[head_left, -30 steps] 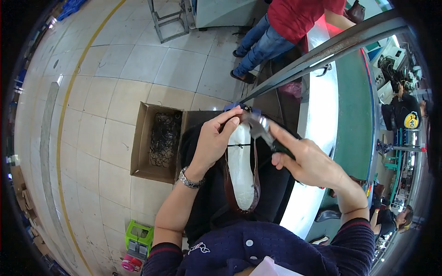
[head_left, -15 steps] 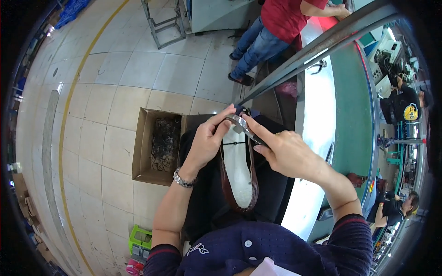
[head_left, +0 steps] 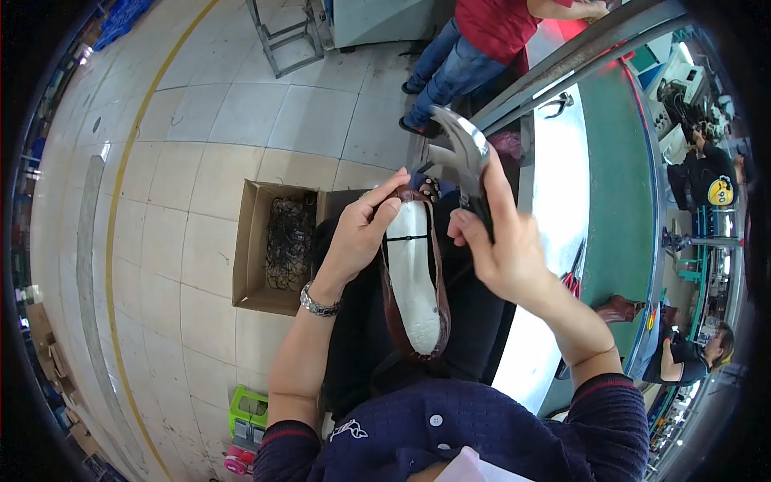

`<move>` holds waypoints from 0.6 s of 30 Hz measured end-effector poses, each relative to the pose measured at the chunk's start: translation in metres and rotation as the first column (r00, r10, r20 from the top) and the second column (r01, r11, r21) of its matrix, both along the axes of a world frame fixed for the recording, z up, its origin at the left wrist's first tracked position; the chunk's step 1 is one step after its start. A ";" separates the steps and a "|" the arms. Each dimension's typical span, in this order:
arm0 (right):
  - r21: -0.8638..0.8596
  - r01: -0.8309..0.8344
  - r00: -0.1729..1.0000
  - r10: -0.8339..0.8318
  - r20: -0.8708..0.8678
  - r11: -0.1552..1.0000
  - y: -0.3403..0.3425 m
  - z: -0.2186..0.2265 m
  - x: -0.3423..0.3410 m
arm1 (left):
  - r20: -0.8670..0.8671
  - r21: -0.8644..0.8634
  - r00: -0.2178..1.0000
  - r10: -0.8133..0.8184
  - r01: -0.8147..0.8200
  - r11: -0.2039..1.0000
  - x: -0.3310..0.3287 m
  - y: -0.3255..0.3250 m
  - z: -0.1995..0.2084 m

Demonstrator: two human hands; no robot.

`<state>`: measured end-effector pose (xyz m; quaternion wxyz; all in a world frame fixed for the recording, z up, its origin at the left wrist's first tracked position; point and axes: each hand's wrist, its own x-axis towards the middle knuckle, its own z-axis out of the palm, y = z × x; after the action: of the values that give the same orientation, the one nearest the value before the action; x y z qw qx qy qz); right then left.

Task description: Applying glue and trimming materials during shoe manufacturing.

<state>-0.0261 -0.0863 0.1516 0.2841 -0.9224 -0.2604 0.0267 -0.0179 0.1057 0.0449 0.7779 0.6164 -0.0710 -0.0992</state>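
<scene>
On my lap lies a dark red-brown shoe upper [head_left: 393, 313] around a long white sole-shaped piece [head_left: 416, 277]. A thin black cord [head_left: 408, 238] crosses it near its far end. My left hand [head_left: 367, 226] grips that far end from the left, thumb on top and fingers along the edge. My right hand [head_left: 507, 241] is closed around the dark handle of a steel tool with a curved, pronged head [head_left: 462, 145]. Its head is raised above and right of the shoe's far end, apart from it. Whether it is pincers or a hammer I cannot tell.
An open cardboard box [head_left: 250, 241] of tangled black strands stands left of my lap. On my right run a shiny metal ledge [head_left: 554, 217], with red-handled scissors [head_left: 572, 281], and a green belt [head_left: 606, 201]. A slanted metal bar [head_left: 578, 68] and a person in red [head_left: 498, 28] are ahead.
The steel tool has lifted off the shoe's far end and swung up and right in my right hand. My left hand stays on the shoe.
</scene>
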 end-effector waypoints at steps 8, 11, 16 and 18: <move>-0.125 -0.104 0.995 0.101 -0.026 0.987 0.001 0.019 0.008 | -0.187 0.082 0.982 0.031 -0.015 0.997 -0.003 0.004 -0.003; -0.013 0.048 0.999 -0.048 0.002 0.999 0.002 -0.005 0.000 | -0.072 -0.031 0.997 -0.023 0.021 0.999 -0.002 0.001 0.005; -0.329 -0.125 0.981 0.068 -0.181 0.936 -0.011 -0.006 -0.007 | -0.146 -0.051 0.986 -0.079 0.072 0.996 -0.007 0.010 0.002; 0.052 0.140 0.969 -0.126 -0.212 0.989 -0.033 -0.020 -0.029 | -0.078 -0.039 0.997 -0.009 0.006 0.999 -0.005 0.007 0.008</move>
<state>-0.0554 -0.1197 0.1311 0.3416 -0.9199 -0.1675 0.0950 -0.0227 0.1127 0.0530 0.7916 0.5965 -0.0445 -0.1248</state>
